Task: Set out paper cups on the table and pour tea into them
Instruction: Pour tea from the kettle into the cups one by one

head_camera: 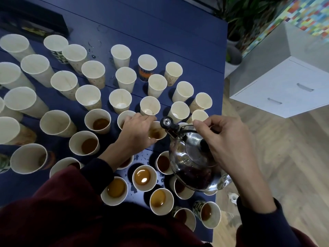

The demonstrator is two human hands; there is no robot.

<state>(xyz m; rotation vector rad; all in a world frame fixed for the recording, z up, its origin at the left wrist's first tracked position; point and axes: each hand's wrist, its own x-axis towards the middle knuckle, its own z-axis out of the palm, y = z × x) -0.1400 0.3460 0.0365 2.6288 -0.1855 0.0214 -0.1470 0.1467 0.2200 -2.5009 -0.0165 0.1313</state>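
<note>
Now, left hand [137, 132]: curled around a white paper cup [157, 134] holding some tea, on the dark blue desk [169, 29].
Right hand [229, 145]: gripping the handle of the clear glass teapot [192, 168], just right of that cup.
Spout [169, 128]: at the cup's rim.

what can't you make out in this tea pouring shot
Head view:
- Handle of the kettle: mostly under the right hand.
- Near side of the cup at the spout: covered by the left hand.
- Contents of the cups under the kettle: hidden by its body.
- The leftmost cups: cut by the frame edge.
- Print on the dark box: blurred.
</note>
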